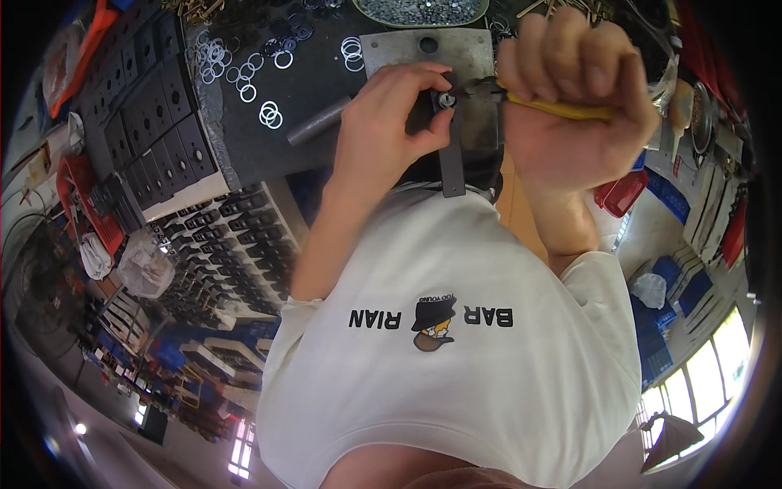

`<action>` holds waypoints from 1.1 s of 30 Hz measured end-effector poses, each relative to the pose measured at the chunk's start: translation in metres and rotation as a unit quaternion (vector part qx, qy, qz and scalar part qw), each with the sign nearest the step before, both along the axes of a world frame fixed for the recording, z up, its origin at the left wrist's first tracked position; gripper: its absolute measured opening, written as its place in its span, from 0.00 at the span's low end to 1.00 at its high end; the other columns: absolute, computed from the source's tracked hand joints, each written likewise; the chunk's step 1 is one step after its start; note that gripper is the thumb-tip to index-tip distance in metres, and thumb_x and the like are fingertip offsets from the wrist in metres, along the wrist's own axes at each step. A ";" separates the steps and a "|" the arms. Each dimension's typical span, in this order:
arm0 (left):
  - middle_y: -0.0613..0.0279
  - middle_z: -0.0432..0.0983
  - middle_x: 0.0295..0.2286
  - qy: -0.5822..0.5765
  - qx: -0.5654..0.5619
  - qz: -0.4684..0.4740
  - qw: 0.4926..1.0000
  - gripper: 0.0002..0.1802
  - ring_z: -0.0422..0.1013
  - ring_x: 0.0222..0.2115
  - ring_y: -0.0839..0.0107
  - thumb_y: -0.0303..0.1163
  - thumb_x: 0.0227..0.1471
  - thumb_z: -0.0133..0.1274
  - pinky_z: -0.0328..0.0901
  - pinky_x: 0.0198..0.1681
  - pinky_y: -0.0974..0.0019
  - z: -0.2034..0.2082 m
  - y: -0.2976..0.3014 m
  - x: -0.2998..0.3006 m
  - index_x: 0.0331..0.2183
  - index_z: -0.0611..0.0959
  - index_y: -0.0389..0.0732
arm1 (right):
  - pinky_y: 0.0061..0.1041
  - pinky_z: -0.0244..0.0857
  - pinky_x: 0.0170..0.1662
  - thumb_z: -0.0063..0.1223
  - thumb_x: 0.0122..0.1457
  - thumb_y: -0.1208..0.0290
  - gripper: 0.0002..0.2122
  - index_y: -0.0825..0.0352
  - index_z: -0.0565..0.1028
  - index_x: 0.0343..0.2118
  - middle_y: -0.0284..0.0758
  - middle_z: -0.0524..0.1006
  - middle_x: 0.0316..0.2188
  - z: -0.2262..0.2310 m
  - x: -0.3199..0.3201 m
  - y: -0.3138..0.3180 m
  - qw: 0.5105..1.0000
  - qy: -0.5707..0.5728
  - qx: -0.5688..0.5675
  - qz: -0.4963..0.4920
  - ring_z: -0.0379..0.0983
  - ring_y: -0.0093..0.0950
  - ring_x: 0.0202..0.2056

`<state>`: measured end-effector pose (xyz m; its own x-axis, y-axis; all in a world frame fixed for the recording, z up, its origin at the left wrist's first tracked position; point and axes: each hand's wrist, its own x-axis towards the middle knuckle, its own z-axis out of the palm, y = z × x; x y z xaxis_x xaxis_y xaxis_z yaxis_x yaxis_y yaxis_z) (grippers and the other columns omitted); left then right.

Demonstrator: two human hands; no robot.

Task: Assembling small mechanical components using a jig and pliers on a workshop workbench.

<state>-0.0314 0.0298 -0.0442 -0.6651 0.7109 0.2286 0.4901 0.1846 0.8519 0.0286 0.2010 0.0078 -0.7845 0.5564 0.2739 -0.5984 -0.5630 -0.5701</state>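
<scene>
My left hand (387,122) is curled, with thumb and forefinger closed on either side of a dark flat metal bar (453,171). Between those fingertips, a small round shiny metal fitting (445,100) sits at the bar's upper end. My right hand (574,110) is wrapped around a pair of yellow-handled pliers (562,107). Their dark jaws point left and reach the fitting; whether they grip it, I cannot tell. Behind both hands stands a grey metal plate (395,50) with holes in it.
Thin metal rings (270,116) lie in loose groups on the dark bench, left of my left hand. A metal rod (318,122) lies beside that wrist. Beyond the plate is a green tray (375,18) of small metal parts. Flat dark plates (159,122) line the left side.
</scene>
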 end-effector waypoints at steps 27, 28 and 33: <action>0.59 0.86 0.48 0.016 0.010 -0.023 1.000 0.22 0.82 0.45 0.59 0.22 0.44 0.72 0.76 0.49 0.60 0.004 -0.003 -0.005 0.44 0.85 0.38 | 0.32 0.61 0.31 0.47 0.73 0.61 0.15 0.69 0.70 0.34 0.40 0.68 0.27 -0.006 0.004 -0.014 0.999 0.003 0.013 0.043 0.63 0.31 0.24; 0.59 0.86 0.48 0.023 0.010 -0.024 0.999 0.22 0.82 0.46 0.59 0.23 0.44 0.72 0.76 0.49 0.60 0.005 -0.003 -0.006 0.44 0.85 0.38 | 0.32 0.61 0.31 0.47 0.73 0.61 0.15 0.69 0.70 0.34 0.40 0.68 0.27 -0.007 0.008 -0.011 0.999 0.003 0.013 0.043 0.63 0.31 0.24; 0.59 0.86 0.48 0.024 0.011 -0.017 1.000 0.21 0.82 0.47 0.57 0.24 0.45 0.73 0.76 0.50 0.59 0.003 -0.002 -0.004 0.43 0.85 0.39 | 0.30 0.53 0.35 0.44 0.71 0.54 0.15 0.59 0.63 0.32 0.31 0.60 0.29 0.024 0.019 -0.007 0.982 -0.094 0.159 0.042 0.54 0.26 0.30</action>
<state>-0.0355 0.0283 -0.0416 -0.6290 0.7268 0.2760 0.5361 0.1483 0.8311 0.0472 0.1943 0.0316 -0.8772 0.3980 0.2684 -0.4245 -0.3820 -0.8209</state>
